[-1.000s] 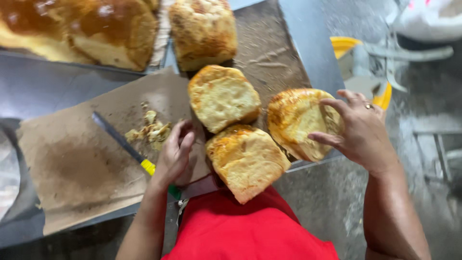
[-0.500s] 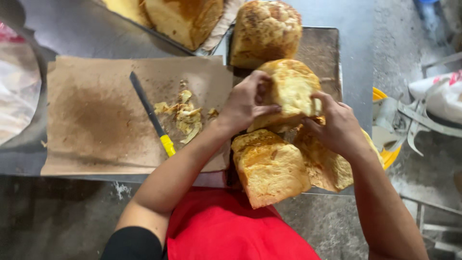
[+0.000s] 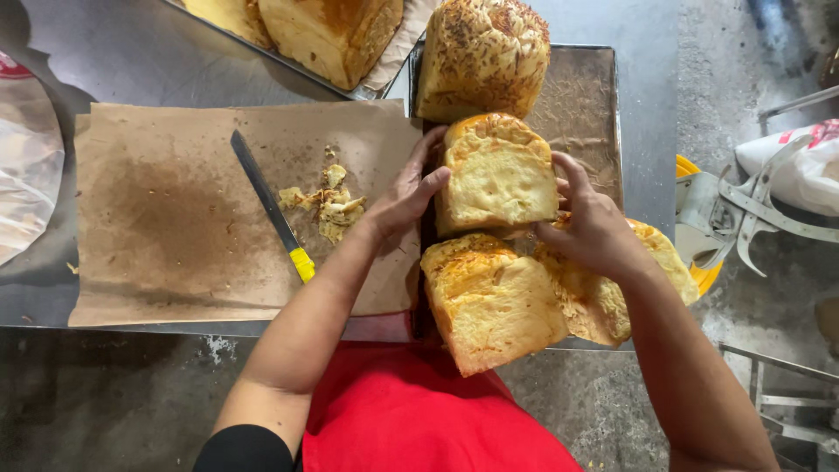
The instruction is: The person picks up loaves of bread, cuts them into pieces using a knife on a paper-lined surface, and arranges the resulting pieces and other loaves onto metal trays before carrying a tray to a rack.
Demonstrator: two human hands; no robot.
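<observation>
I am looking down through the head camera, and both hands are holding one pale, squarish bread loaf (image 3: pixel 498 175) between them. The left hand (image 3: pixel 404 199) is pressing its spread fingers against the loaf's left side, and the right hand (image 3: pixel 592 225) is curling around the right side, so the loaf is being gripped from two sides. It is sitting on the dark baking tray (image 3: pixel 584 105), just in front of a larger loaf with a seeded crust (image 3: pixel 483 54).

Two more loaves are lying nearer to the person: a golden loaf (image 3: pixel 489 301) at the tray's near edge, touching the held one, and another loaf (image 3: pixel 603 297) partly hidden under the right wrist. It looks to me that these two are already placed, while the one in the hands is in the middle of being handled (I cannot tell if it is being lifted or put down).

On the left, a knife with a yellow handle (image 3: pixel 273 208) is lying untouched on brown paper (image 3: pixel 166 218), beside a small heap of bread scraps (image 3: pixel 328 203). I judge some trimming is done already. More loaves on a further tray (image 3: pixel 328 31) are waiting at the top, so work seems to be remaining.
</observation>
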